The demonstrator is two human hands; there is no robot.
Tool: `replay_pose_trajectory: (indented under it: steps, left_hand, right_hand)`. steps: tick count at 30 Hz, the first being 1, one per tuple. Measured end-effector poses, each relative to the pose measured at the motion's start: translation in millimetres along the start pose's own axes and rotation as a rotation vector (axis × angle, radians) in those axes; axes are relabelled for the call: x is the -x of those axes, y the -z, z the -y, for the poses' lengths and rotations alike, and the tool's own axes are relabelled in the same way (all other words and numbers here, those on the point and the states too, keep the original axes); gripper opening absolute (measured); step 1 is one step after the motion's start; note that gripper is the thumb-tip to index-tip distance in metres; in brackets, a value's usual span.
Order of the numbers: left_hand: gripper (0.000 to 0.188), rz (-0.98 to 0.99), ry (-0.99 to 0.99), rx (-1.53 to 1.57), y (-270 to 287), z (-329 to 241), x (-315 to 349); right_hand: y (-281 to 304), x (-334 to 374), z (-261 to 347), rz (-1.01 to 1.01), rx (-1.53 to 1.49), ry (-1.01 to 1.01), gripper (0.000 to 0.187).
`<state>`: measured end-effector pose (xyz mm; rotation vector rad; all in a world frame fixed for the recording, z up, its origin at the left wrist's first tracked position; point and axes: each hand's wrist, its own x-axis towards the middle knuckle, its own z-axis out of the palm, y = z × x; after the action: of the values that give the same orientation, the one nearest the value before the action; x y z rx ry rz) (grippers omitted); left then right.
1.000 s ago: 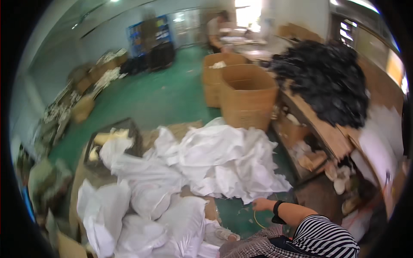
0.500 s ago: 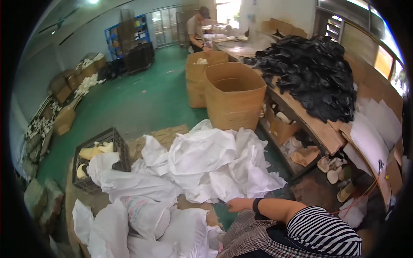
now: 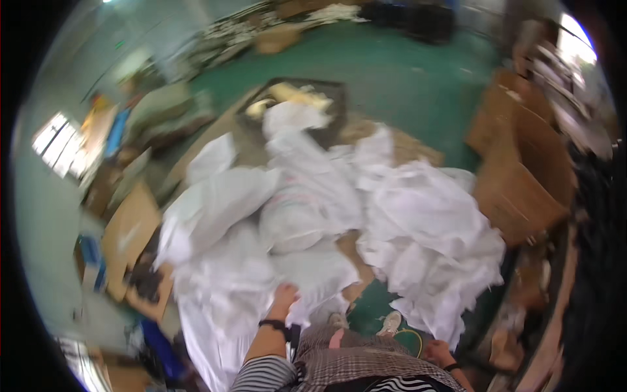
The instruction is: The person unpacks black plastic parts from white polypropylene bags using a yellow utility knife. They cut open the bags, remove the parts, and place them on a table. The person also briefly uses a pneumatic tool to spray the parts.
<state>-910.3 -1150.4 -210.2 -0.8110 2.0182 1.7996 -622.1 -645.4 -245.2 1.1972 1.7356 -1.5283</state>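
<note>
My left hand (image 3: 285, 299) is over the near white woven sacks (image 3: 228, 274), its wrist wearing a dark band. Motion blur smears its fingers, and whether it touches the fabric is unclear. Low on the right, my right hand (image 3: 439, 353) is held beside the checked apron (image 3: 353, 359), fingers curled in. What lies in it, if anything, is hidden. A thin yellow cord (image 3: 415, 338) curves close by that hand. Beyond the left hand lies a filled sack with faint coloured print (image 3: 297, 219). To the right spreads a crumpled heap of white sacks (image 3: 431, 228).
A dark crate (image 3: 333, 121) with pale yellow pieces stands past the sacks. Tall cardboard boxes (image 3: 519, 189) rise at the right, near black material (image 3: 594, 255). Cardboard sheets (image 3: 134, 228) lean at the left. My shoes (image 3: 390, 323) rest on the green floor (image 3: 375, 302).
The view has swung left and down, bringing the sacks to the middle and both hands into sight. Earlier, one hand showed near the sacks' edge; the black pile has shifted to the right rim.
</note>
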Motion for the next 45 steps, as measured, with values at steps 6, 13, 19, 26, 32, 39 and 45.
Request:
replay_pose_trajectory:
  steps: [6, 13, 19, 26, 32, 39, 45]
  left_hand:
    - [0.025, -0.376, -0.014, 0.193, 54.0, -30.3, 65.7]
    - [0.051, -0.924, -0.191, 0.184, 228.8, -22.6, 75.5]
    - [0.070, -1.211, -0.499, -0.520, 381.7, -84.6, 17.6]
    - [0.066, -1.027, -0.475, -0.588, 461.3, -86.0, -62.7]
    - [0.029, -0.897, -0.148, -0.638, 444.8, -73.5, -99.5]
    - [0.030, -0.727, -0.278, -0.848, 352.5, -65.5, -53.2]
    - [0.037, -0.492, -0.271, -0.333, 188.2, -69.5, 54.5]
  right_hand:
    - [24.1, -105.3, 83.1, 0.127, 0.205, 0.076, 0.030]
    - [-67.3, -106.6, 312.8, 0.125, 0.310, 0.546, 0.028]
    - [-295.0, 18.1, 480.1, 0.420, 0.422, 1.077, 0.034]
    - [-526.9, 188.7, 544.4, 0.509, 0.938, 1.572, 0.075]
    - [-615.3, 182.2, 541.5, 0.124, 1.380, 1.747, 0.046]
    - [-555.9, 120.9, 525.7, 0.287, 0.850, 1.594, 0.043]
    - [-377.9, 34.7, 457.2, 0.292, 0.591, 1.204, 0.044]
